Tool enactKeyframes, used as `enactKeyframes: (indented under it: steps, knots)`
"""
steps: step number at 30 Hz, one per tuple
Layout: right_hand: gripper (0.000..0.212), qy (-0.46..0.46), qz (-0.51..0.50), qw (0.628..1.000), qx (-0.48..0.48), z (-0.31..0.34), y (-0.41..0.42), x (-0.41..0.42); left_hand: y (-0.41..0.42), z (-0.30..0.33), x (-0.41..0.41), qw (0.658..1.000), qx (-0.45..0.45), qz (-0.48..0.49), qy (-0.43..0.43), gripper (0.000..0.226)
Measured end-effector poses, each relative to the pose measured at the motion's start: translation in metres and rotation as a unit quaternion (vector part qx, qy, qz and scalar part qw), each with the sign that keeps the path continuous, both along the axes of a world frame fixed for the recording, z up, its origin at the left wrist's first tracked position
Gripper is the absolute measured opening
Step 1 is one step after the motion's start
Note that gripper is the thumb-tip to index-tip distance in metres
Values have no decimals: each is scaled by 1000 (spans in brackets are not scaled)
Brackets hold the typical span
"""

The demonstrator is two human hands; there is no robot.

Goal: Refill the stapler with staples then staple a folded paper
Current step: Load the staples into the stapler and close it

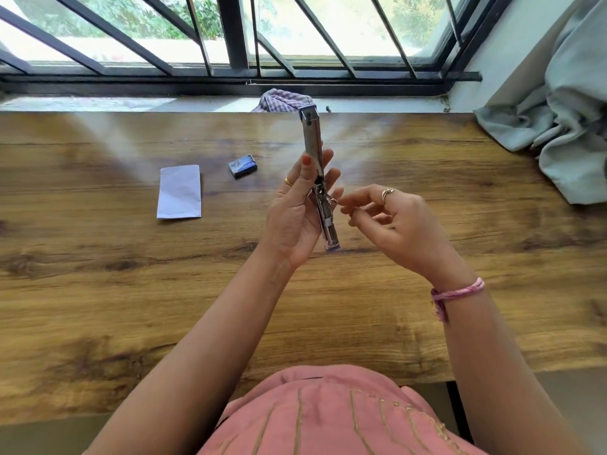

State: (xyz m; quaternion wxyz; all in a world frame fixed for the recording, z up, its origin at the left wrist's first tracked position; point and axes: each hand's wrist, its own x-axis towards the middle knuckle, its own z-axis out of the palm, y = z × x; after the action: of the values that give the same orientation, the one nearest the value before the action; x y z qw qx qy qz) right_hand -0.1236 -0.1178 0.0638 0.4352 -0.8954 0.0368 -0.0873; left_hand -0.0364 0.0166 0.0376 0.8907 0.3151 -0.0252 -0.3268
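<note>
A wide wooden table [131, 290] fills the view, and everything else is placed against it. Along its far edge runs a barred window [230, 44]. At the table's far right corner, a pale grey-green cloth [558, 126] lies bunched. A small checked cloth [282, 100] sits on the sill just past the far edge, near the middle. On the table, left of centre, a folded paper [179, 192] lies flat. Just to its right, towards the window, is a small blue staple box [242, 165]. Above the middle of the table, the left hand [295, 218] grips an opened metal stapler [318, 178], fingers and thumb curled round its middle, holding it upright off the surface. The right hand [394, 224] is beside it, fingertips pinched together at the stapler's open lower part; whether they hold staples cannot be told.
</note>
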Motion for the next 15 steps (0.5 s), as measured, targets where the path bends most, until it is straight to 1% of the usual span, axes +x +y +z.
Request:
enactKeyframes:
  steps: [2,4,6,7,10,13,15]
  knots:
    - [13,16,-9,998,59,-4,1,1,1,-1,1,1000,5,-11,-25,24]
    - [25,34,-18,990,136,-7,2,3,2,-2,2,999,17,-18,-47,24]
    - [35,64,-27,973,221,-10,4,5,3,-2,4,998,24,-23,-54,25]
    - [38,79,-31,965,250,-12,6,6,3,-3,5,998,24,-24,-53,26]
    - [39,95,-41,947,305,-16,10,10,3,-4,7,998,25,-25,-51,24]
    - [33,93,-47,934,342,-19,10,12,3,-4,8,997,35,-25,-63,26]
    - [25,91,-43,930,354,-20,11,13,5,-2,9,996,39,-23,-76,28]
